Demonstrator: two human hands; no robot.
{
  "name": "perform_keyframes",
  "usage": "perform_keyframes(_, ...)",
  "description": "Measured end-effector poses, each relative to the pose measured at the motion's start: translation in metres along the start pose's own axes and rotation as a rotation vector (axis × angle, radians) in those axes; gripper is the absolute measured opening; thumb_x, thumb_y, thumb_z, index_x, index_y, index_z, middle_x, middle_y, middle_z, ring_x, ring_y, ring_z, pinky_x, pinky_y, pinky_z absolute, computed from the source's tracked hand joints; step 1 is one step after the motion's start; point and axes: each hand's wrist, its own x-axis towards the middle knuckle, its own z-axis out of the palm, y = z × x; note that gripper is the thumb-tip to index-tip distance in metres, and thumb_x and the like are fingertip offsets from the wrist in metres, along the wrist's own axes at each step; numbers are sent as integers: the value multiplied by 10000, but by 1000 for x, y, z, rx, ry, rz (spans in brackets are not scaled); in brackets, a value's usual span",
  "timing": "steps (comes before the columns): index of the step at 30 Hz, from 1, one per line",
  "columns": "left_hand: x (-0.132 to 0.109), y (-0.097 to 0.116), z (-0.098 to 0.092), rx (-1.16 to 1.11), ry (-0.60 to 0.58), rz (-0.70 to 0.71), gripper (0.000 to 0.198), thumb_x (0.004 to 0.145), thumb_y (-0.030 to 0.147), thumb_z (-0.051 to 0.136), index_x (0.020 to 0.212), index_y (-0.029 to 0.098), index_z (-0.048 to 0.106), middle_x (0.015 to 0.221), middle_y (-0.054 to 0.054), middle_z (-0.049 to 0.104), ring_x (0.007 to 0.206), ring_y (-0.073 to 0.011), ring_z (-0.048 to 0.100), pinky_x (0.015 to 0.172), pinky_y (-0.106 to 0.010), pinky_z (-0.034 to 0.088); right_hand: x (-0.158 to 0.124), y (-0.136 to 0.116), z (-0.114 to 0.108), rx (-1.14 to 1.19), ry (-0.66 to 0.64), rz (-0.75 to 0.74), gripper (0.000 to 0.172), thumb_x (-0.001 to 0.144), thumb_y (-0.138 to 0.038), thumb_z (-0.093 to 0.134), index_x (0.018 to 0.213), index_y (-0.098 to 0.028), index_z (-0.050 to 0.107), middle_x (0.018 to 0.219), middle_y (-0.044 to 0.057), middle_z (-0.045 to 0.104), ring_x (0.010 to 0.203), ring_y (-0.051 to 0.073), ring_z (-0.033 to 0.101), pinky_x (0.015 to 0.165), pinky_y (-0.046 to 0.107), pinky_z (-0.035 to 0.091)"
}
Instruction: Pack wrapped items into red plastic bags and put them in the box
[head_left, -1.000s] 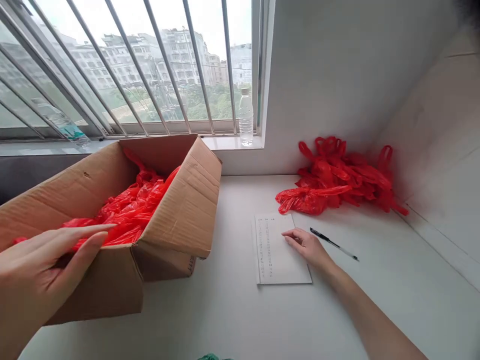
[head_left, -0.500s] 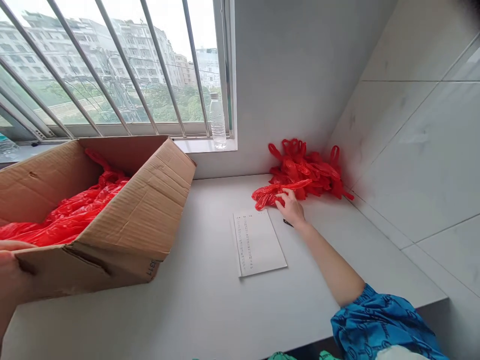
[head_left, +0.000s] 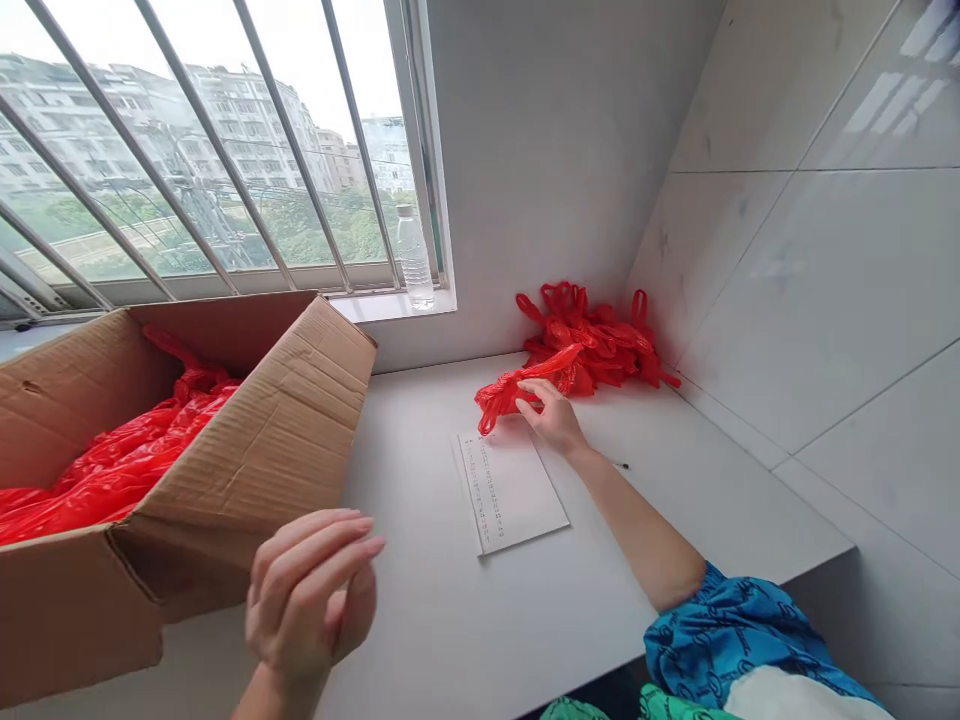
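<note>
My right hand [head_left: 553, 415] pinches a knotted red plastic bag [head_left: 497, 396], just above the top edge of a white sheet of paper with handwriting [head_left: 516, 495]. Behind it, against the wall, lies a heap of red plastic bags [head_left: 589, 335]. My left hand [head_left: 311, 590] is in the air over the near side of the table, right of the cardboard box [head_left: 259, 450]. Its fingers are loosely bent, with nothing seen in them. More red plastic bags [head_left: 127, 465] fill the box.
On the windowsill stands a clear water bottle [head_left: 415, 258] beside the barred window. A pen tip [head_left: 622, 465] shows behind my right forearm on the white table [head_left: 420, 640]. A tiled wall [head_left: 840, 300] bounds the right side.
My left hand has let go of the box's near rim and moved right, in front of the box. My right hand still has the red bag, shifted slightly toward the paper. The view has turned slightly.
</note>
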Motion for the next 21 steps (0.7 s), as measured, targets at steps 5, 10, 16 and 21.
perform_keyframes(5,-7,3,74,-117,-348,-91,319,925,258,565,1243,282,570,1257,-90,610,1152,-257,598,932,-440,541,-22,-44,-14,324,-77,-56,278,937,-378,546,1127,-251,704,1207,61,674,1120,219,632,915,339,541)
perform_keyframes(10,-24,-28,104,-53,-371,-441,354,982,385,489,1302,236,521,1368,-103,523,1270,-262,510,1008,-439,482,-50,-32,-16,295,-235,123,386,956,-490,515,743,-225,698,807,30,722,619,171,655,641,310,522)
perform_keyframes(16,-43,-42,101,-23,-581,-420,357,974,412,489,1278,238,555,1279,-82,603,1208,-248,547,1016,-410,447,-64,-13,-4,216,-220,181,376,959,-486,496,747,-223,660,794,30,688,690,190,664,647,303,503)
perform_keyframes(21,-49,-42,107,-102,-755,-450,358,942,475,534,1203,245,623,1128,-60,683,994,-229,637,830,-329,494,-73,-16,16,97,-383,53,325,885,-420,611,1180,-286,639,1200,48,649,986,237,643,775,343,534)
